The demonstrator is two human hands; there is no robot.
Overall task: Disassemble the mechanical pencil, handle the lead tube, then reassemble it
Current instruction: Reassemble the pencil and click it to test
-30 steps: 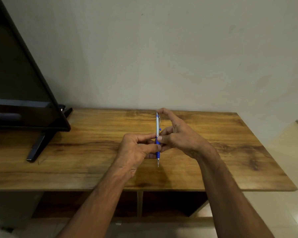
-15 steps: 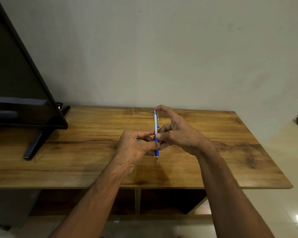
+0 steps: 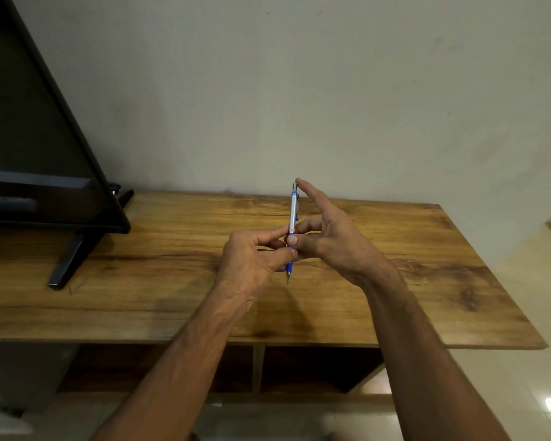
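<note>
Mechanical pencil [image 3: 292,214]: silver barrel, blue grip, whole; held upright above the wooden table [image 3: 140,265], tip down. Left hand [image 3: 252,259]: closed, pinching the blue grip, likely to steady it. Right hand [image 3: 328,237]: thumb and fingers on mid-barrel, forefinger stretched to the cap, seemingly ready to press or draw it. Television [image 3: 45,154]: well left.

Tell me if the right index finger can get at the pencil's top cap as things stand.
Probably yes. The right hand has its index fingertip right beside the cap of the mechanical pencil, with nothing between them, while the left hand pinches the lower barrel.
</note>
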